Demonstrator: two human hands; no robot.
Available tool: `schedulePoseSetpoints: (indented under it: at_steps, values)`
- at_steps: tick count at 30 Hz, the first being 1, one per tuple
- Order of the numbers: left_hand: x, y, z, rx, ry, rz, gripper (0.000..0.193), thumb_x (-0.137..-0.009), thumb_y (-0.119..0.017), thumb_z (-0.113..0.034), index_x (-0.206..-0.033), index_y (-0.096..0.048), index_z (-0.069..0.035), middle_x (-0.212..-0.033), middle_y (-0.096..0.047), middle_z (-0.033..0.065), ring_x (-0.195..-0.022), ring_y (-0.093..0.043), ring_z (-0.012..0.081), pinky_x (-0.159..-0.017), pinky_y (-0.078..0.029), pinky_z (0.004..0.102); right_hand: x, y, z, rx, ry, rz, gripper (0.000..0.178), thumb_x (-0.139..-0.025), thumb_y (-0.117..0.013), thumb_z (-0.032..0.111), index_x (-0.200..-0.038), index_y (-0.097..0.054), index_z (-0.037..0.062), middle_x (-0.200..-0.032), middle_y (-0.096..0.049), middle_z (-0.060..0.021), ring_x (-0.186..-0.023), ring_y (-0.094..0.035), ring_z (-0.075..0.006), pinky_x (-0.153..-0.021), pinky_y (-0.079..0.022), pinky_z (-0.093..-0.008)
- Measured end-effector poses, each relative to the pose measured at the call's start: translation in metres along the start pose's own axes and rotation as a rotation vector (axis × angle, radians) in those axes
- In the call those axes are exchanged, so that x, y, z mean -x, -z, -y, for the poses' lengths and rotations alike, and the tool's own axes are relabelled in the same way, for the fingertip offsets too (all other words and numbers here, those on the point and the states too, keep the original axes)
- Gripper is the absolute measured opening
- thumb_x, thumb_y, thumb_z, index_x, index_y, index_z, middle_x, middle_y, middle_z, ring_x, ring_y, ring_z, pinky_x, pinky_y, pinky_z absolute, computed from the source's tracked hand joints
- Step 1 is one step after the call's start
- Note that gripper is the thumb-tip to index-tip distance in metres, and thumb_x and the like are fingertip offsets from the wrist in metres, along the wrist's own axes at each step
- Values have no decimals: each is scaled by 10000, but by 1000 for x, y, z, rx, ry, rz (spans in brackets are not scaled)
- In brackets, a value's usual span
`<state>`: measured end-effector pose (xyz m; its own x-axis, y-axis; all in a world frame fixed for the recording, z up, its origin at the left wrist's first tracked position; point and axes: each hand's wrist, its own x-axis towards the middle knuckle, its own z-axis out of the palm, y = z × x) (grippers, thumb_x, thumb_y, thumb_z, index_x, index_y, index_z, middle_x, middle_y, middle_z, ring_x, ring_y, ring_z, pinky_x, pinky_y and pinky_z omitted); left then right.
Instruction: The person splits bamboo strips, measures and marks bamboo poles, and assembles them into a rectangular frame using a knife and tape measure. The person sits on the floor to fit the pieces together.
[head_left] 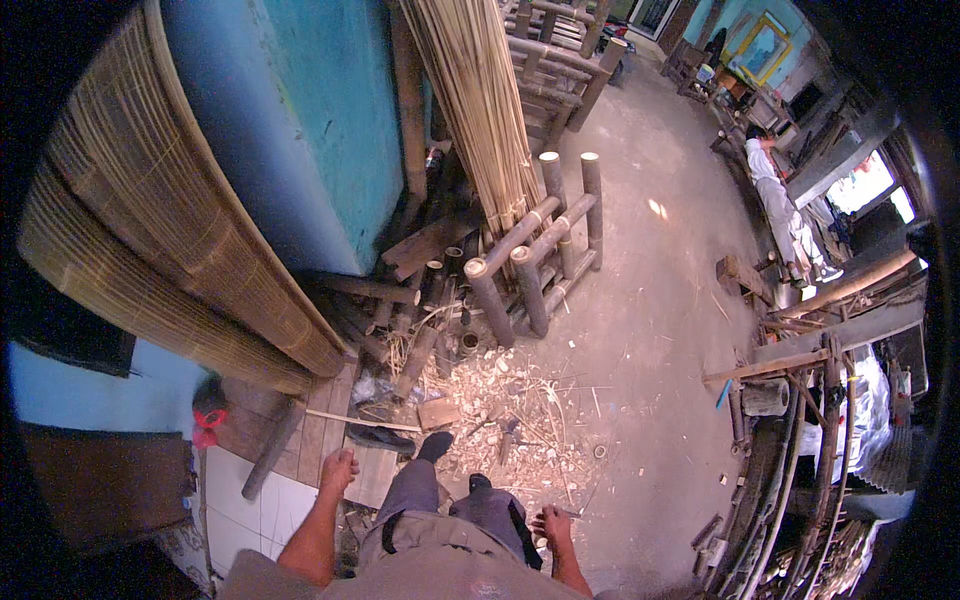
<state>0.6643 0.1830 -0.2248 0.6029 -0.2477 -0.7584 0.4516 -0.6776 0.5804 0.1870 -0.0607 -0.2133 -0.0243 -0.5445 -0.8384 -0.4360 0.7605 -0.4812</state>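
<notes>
My left hand (340,468) is closed with the fingers curled, beside the wooden boards at left. Whatever it may hold is hidden. A thin pale bamboo strip (362,420) lies across those boards (318,435), just beyond this hand. On the right of my lap, my right hand (552,524) has its fingers bent in. A thin dark piece shows at its fingertips, too small to name. Ahead of my feet spreads a heap of pale wood shavings and chips (525,410). A small wooden block (438,412) lies at its near left.
A bamboo frame (530,240) stands ahead, beside a tall bundle of bamboo strips (470,100). Woven bamboo mats (190,190) lean at left. Bamboo pole offcuts (370,290) crowd the wall. A person (772,190) lies at far right, beyond stacked timber and poles (790,480).
</notes>
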Motion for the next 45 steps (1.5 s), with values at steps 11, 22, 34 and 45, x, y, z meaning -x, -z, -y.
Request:
schedulePoseSetpoints:
  at_steps: [11,22,34,45]
  values:
    - [-59,-57,-83,-443,-211,243,397,-969,-552,-371,-1026,-688,-3,-863,-699,148,-777,-683,257,-766,-527,429,55,-67,-15,-181,-14,-47,312,-1011,-563,268,-1150,-594,-10,-940,-678,-147,-703,-688,-223,-544,-564,-338]
    - [-49,-100,-73,-743,-409,454,432,-964,-555,-406,-1053,-695,-6,-1041,-715,213,-1014,-679,385,-901,-513,464,109,-57,-126,-435,-390,-216,326,-1003,-518,250,-1241,-553,30,-967,-667,-178,-700,-694,-299,-535,-602,-405]
    - [-46,-105,-100,-831,-426,457,440,-913,-537,-376,-1052,-692,11,-1123,-658,292,-1072,-614,474,-956,-473,526,105,-98,-63,-428,-120,-214,318,-1018,-535,279,-1188,-567,12,-997,-669,-168,-787,-714,-272,-584,-607,-354]
    - [-10,-114,-53,-1128,-615,663,489,-926,-516,-446,-1081,-701,-21,-1123,-684,245,-1053,-646,436,-921,-505,501,54,-74,-227,-623,-252,-188,434,-996,-487,275,-1344,-457,17,-1090,-638,-218,-847,-691,-366,-626,-604,-469]
